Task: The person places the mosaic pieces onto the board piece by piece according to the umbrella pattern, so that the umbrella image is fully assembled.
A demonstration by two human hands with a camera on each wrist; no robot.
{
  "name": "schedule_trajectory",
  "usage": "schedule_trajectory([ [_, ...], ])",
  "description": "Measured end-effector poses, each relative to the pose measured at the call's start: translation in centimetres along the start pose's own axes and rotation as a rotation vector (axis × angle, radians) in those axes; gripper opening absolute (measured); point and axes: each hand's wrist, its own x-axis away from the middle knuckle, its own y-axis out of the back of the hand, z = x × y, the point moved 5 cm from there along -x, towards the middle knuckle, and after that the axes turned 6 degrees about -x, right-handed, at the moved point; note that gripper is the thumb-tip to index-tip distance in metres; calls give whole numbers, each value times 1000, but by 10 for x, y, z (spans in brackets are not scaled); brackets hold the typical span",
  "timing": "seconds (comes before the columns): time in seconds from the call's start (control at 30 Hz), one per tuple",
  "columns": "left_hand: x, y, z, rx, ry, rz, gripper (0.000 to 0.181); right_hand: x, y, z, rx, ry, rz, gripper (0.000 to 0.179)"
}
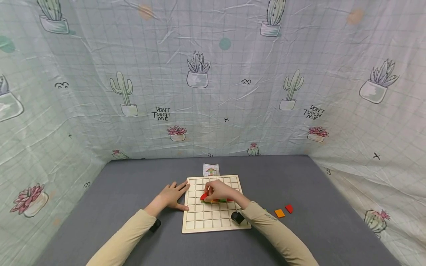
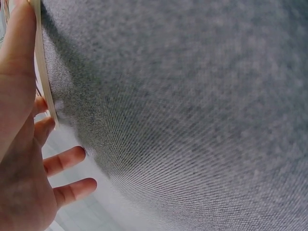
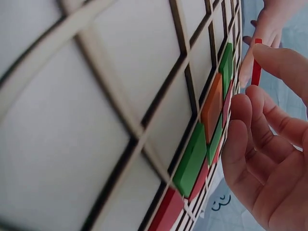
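Observation:
My right hand [image 1: 217,191] pinches a small red tile [image 3: 257,65] between thumb and fingertips, over the middle of a pale wooden grid board [image 1: 199,218]. Beneath that hand, a row of set tiles lies in the grid squares: the right wrist view shows a green tile [image 3: 191,159], an orange tile [image 3: 212,107] and red ones, partly hidden in the head view. At the board's left edge, my left hand [image 1: 171,195] rests with its fingers spread, thumb and index touching the border. Its thumb lies along the board's side in the left wrist view.
Behind the board lies a small card [image 1: 211,170] printed with a coloured tile pattern. Loose on the grey table [image 1: 133,184] to the right are an orange square tile [image 1: 279,213] and a red rounded tile [image 1: 289,208]. The right sleeve partly hides a green piece.

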Motion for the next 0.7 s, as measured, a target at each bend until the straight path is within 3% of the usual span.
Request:
schedule_trajectory([
  [0.7, 1, 1, 0, -2, 9, 5, 94, -15, -18, 6, 140, -75, -10, 21],
])
